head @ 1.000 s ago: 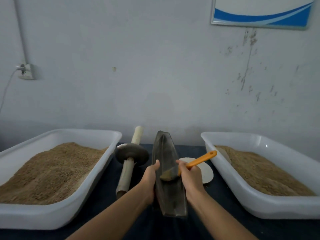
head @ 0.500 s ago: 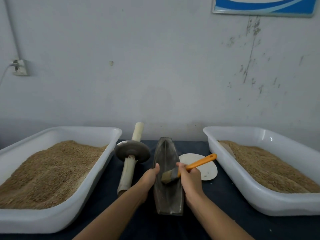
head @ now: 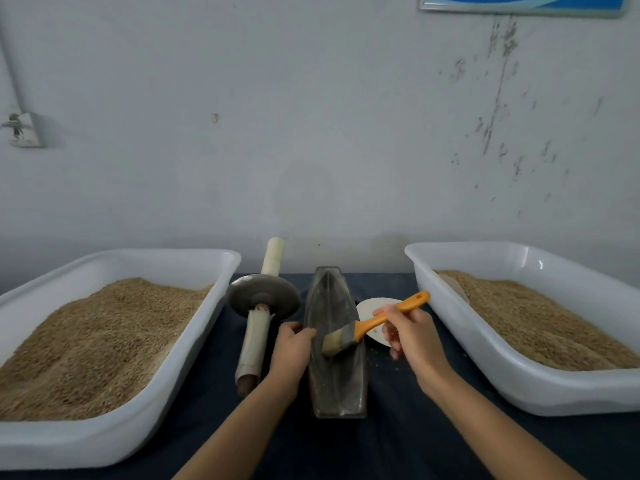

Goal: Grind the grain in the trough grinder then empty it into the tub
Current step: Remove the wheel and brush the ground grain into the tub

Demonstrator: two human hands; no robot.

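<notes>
The dark boat-shaped trough grinder (head: 333,375) lies flat on the dark cloth at the centre, almost bare inside. My left hand (head: 292,348) grips its left rim. My right hand (head: 412,334) pinches the orange handle of a brush (head: 367,327), whose bristles touch the trough's inside near the right rim. The grinding wheel on its wooden axle (head: 261,303) lies to the left of the trough. A white tub (head: 519,386) on the right holds ground grain. Another white tub (head: 194,337) on the left is heaped with grain.
A round white disc (head: 372,306) lies on the cloth between the trough and the right tub, with a few crumbs scattered near it. The grey wall stands close behind the table. A socket (head: 24,129) is on the wall at the far left.
The trough has come down from a tilted, lifted pose to lie flat on the cloth. My right hand has shifted right and loosened its hold on the brush handle.
</notes>
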